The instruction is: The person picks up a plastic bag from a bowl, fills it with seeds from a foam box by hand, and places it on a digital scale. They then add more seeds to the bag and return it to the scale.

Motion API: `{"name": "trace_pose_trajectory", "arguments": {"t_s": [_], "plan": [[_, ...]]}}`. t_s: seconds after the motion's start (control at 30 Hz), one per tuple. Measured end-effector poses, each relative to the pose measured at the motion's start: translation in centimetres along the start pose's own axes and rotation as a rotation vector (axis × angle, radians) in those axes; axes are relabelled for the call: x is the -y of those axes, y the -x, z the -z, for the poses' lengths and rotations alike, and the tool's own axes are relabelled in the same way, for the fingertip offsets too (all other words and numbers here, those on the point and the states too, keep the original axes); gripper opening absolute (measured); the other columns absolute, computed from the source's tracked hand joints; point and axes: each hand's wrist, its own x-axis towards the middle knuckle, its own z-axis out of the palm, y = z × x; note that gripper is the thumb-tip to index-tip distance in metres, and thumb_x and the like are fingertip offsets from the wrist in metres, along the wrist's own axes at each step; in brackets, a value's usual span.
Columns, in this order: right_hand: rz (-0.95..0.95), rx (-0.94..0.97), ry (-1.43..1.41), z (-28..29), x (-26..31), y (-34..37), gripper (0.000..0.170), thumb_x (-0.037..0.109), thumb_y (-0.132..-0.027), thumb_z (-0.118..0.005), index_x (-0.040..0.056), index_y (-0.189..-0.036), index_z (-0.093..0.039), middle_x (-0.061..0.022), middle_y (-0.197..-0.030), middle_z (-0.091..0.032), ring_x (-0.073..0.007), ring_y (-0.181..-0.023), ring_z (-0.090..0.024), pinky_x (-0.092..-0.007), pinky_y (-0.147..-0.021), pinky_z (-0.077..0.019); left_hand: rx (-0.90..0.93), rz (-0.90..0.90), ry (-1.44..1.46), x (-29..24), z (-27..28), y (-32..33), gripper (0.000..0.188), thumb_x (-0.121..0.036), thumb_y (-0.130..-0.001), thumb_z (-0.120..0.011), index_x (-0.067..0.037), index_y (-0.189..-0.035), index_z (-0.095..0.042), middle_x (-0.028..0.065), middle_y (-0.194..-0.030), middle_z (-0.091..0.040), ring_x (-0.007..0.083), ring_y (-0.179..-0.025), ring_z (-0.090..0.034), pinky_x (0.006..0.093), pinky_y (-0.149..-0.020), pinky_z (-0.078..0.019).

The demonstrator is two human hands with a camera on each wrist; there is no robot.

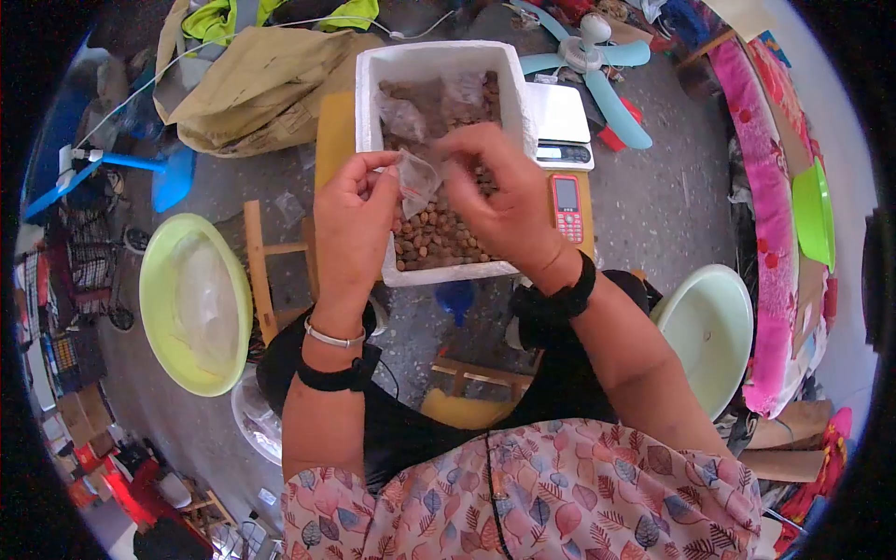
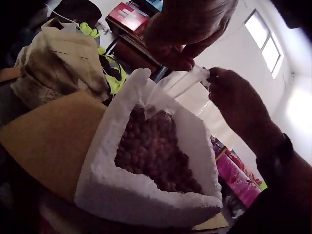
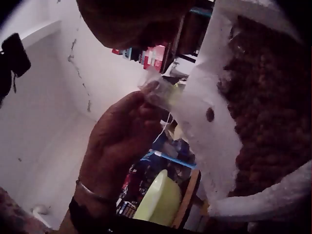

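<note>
In the head view, my left hand point(image 1: 353, 219) pinches a small clear plastic bag point(image 1: 419, 182) above the foam box point(image 1: 448, 274) of brown, nut-like pieces point(image 1: 429, 233). I'd keep it low over them, so anything dropped lands inside. My right hand point(image 1: 509, 201) arches at the bag's other side, fingers bent and blurred, palm turned inward.

In the left wrist view, my right thumb and finger seem to grip the bag's edge; a light, opposed pull should part the film without tearing it.

In the right wrist view, my left wrist rises from below, fingertips bunched on the plastic beside the box wall.
</note>
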Motion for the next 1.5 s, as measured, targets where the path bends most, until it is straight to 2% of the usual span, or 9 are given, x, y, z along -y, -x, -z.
{"name": "trace_pose_trajectory", "arguments": {"t_s": [0.07,0.17,0.37,0.57,0.77,0.97,1.2,1.33,1.5], "plan": [[0.125,0.08,0.092,-0.7,-1.1,0.2,0.02,0.004,-0.085,-0.07,0.0028,-0.104,-0.064,-0.0159,-0.097,-0.063,-0.0325,-0.088,-0.065,-0.0388,-0.077,-0.0532,0.026,0.003,-0.018,0.0,-0.4,0.0,0.018,-0.009,-0.098,-0.061,-0.002,-0.112,-0.068,0.0002,-0.078,-0.064,0.0046,-0.061,-0.055,0.0214,-0.054,-0.0479],[-0.046,0.046,-0.003,-0.4,-0.7,0.3,0.021,0.006,-0.084,-0.07,0.0025,-0.103,-0.063,-0.0179,-0.096,-0.063,-0.0381,-0.091,-0.062,-0.0423,-0.079,-0.0525,0.018,-0.028,-0.044,0.7,-0.5,-0.2,0.021,-0.014,-0.099,-0.063,-0.002,-0.114,-0.069,0.0024,-0.077,-0.066,0.0057,-0.058,-0.054,0.022,-0.052,-0.0465],[-0.126,0.022,0.15,-0.9,-4.4,0.5,0.016,0.009,-0.085,-0.069,0.0027,-0.098,-0.061,-0.0189,-0.096,-0.063,-0.0394,-0.089,-0.063,-0.0447,-0.077,-0.0521,-0.075,-0.023,0.071,-0.4,0.8,-0.5,0.021,-0.01,-0.097,-0.061,0.001,-0.113,-0.068,0.0027,-0.078,-0.066,0.0047,-0.06,-0.055,0.0215,-0.055,-0.0467],[0.058,0.458,0.413,-5.1,-9.5,4.3,0.012,0.006,-0.082,-0.063,0.0048,-0.093,-0.06,-0.0187,-0.092,-0.061,-0.0391,-0.089,-0.063,-0.0469,-0.078,-0.0537,-0.147,-0.044,0.191,-1.1,2.3,-0.5,0.02,-0.011,-0.097,-0.062,0.002,-0.112,-0.068,0.003,-0.079,-0.067,0.0042,-0.061,-0.055,0.0211,-0.054,-0.0469],[0.024,0.519,0.547,-7.3,-8.3,5.2,0.015,0.006,-0.079,-0.062,0.0052,-0.094,-0.06,-0.0174,-0.097,-0.06,-0.0387,-0.095,-0.062,-0.0487,-0.078,-0.0535,-0.07,-0.071,0.212,0.2,2.5,-0.7,0.019,-0.012,-0.098,-0.063,0.0,-0.111,-0.069,0.0026,-0.08,-0.067,0.0039,-0.061,-0.055,0.02,-0.054,-0.0469],[-0.172,0.411,0.372,-6.3,-8.1,4.3,0.019,0.005,-0.082,-0.063,0.0041,-0.101,-0.065,-0.0188,-0.102,-0.065,-0.0401,-0.094,-0.064,-0.0477,-0.081,-0.0536,-0.022,-0.039,0.126,0.3,2.4,-0.4,0.019,-0.014,-0.099,-0.063,-0.001,-0.112,-0.07,0.0026,-0.081,-0.068,0.0041,-0.061,-0.055,0.0204,-0.055,-0.047],[-0.216,-0.106,-0.08,-1.5,-1.7,0.0,0.021,0.002,-0.086,-0.069,0.0027,-0.106,-0.065,-0.015,-0.095,-0.062,-0.0305,-0.081,-0.064,-0.0351,-0.072,-0.054,-0.018,-0.009,0.025,0.6,1.4,-0.5,0.021,-0.015,-0.098,-0.063,-0.002,-0.113,-0.07,0.0028,-0.08,-0.067,0.0051,-0.062,-0.056,0.0218,-0.054,-0.0475],[0.078,0.109,0.081,-1.4,-1.1,0.2,0.018,0.005,-0.086,-0.071,0.0028,-0.103,-0.064,-0.0158,-0.095,-0.063,-0.0338,-0.086,-0.064,-0.04,-0.075,-0.0533,-0.001,-0.005,-0.068,0.4,0.1,-0.4,0.021,-0.016,-0.098,-0.063,-0.001,-0.112,-0.07,0.0025,-0.08,-0.066,0.0059,-0.062,-0.056,0.0225,-0.054,-0.0477],[-0.076,0.03,0.194,-0.6,-3.4,0.5,0.016,0.007,-0.085,-0.069,0.0035,-0.099,-0.063,-0.018,-0.093,-0.062,-0.0386,-0.088,-0.062,-0.046,-0.077,-0.0515,-0.03,-0.023,-0.038,0.3,-0.2,-0.6,0.021,-0.016,-0.098,-0.063,-0.001,-0.112,-0.07,0.0022,-0.08,-0.066,0.0056,-0.061,-0.055,0.0224,-0.054,-0.0474]]}}
